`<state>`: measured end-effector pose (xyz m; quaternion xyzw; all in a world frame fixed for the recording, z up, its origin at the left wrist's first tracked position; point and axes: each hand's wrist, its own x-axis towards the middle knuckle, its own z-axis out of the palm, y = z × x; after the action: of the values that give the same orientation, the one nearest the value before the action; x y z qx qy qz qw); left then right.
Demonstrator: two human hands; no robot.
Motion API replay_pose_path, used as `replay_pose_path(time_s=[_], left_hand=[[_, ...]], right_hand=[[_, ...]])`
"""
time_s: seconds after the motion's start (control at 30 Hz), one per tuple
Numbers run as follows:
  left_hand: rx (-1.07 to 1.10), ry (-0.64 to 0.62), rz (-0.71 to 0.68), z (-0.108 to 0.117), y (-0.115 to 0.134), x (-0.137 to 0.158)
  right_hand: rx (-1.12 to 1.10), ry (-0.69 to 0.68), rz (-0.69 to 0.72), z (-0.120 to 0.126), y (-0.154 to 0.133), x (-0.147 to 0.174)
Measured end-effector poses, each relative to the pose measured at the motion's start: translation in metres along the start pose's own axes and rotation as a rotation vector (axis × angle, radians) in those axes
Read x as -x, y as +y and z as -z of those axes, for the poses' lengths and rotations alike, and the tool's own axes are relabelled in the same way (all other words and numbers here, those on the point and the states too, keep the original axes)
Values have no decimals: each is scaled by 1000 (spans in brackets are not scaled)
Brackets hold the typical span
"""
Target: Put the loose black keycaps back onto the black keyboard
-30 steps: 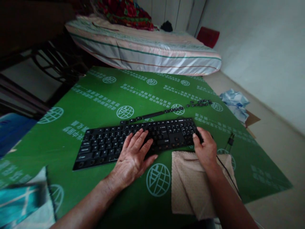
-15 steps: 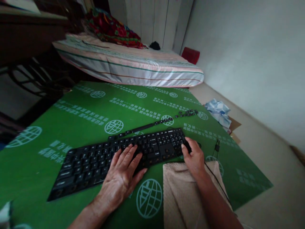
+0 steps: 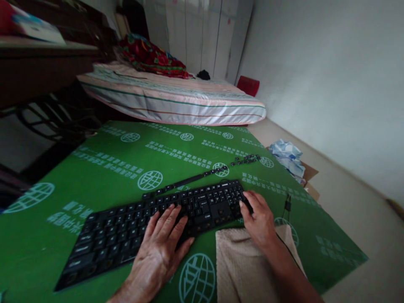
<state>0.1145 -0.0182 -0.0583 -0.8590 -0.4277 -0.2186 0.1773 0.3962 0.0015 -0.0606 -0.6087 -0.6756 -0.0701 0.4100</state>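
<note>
A black keyboard (image 3: 116,231) lies at a slant on the green board, with keycaps gone in places along its near edge. My left hand (image 3: 164,235) rests flat across its middle, fingers spread over the keys. At the keyboard's right end, my right hand (image 3: 257,214) has thumb and fingers closed around the corner; the fingertips are partly hidden. Behind the keyboard runs a line of loose keycaps (image 3: 214,171) with a long black bar (image 3: 189,180) among them. More small keycaps (image 3: 248,159) sit in a cluster farther right.
A beige cloth (image 3: 233,261) lies under my right wrist. A dark cable end (image 3: 287,205) is to its right. Beyond the green board (image 3: 104,168) stands a bed (image 3: 176,99) with a red floral blanket (image 3: 154,57). Crumpled blue-white material (image 3: 285,153) lies on the floor.
The view has tipped up slightly, so everything sits lower in the picture. Both hands keep nearly the same places on the keyboard.
</note>
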Motion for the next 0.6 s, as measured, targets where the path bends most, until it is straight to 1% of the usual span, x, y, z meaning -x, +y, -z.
replay_pose_path(time_s=[0.1, 0.2, 0.3, 0.4, 0.5, 0.6], left_hand=[[-3, -8, 24, 1, 2, 0], [-7, -12, 40, 3, 5, 1], [-24, -27, 39, 5, 7, 2], [-47, -30, 36, 4, 6, 2], [-71, 0, 10, 2, 3, 3], [-91, 34, -24, -1, -1, 4]], right_hand=[[-29, -47, 102, 14, -8, -20], [-32, -86, 175, 21, -6, -44], [17, -156, 221, 18, 9, -70], [119, -297, 256, 12, 30, -98], [259, -461, 230, 5, 49, -129], [323, -528, 213, -3, 65, -159]])
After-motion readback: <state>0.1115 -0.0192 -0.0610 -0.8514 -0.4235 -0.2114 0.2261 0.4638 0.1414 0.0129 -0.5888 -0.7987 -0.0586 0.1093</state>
